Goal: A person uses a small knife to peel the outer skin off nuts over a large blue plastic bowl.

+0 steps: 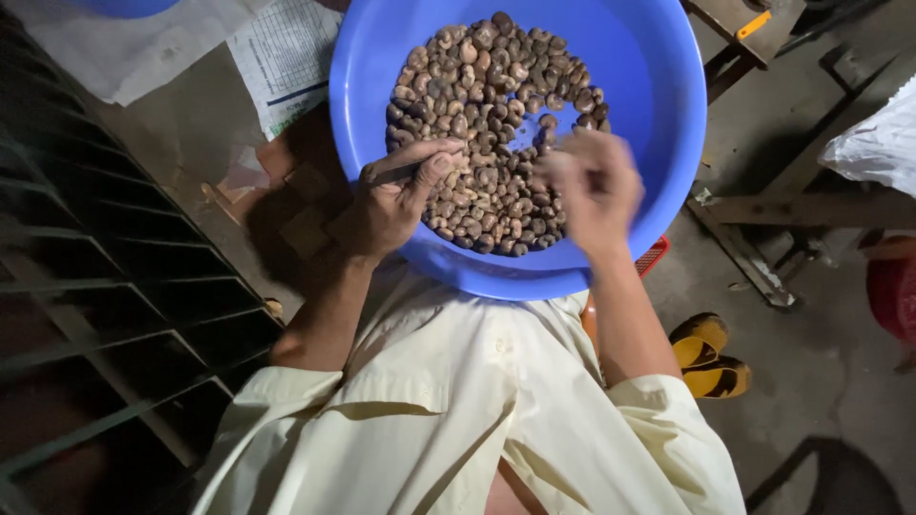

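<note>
Head view: yellow sandals (708, 360) beside blue basin (658, 105) of nuts (482, 124)

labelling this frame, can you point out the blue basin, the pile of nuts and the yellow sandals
blue basin (658, 105): head view, bare inner wall on the right side.
pile of nuts (482, 114): head view, middle of the heap.
yellow sandals (711, 358): head view, between the pair's two straps.

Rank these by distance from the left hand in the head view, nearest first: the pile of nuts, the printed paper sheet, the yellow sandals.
1. The pile of nuts: the left hand rests on its edge, inside the blue basin.
2. The printed paper sheet: on the floor, up and to the left of the basin.
3. The yellow sandals: on the floor at lower right, beyond the right hand.
</note>
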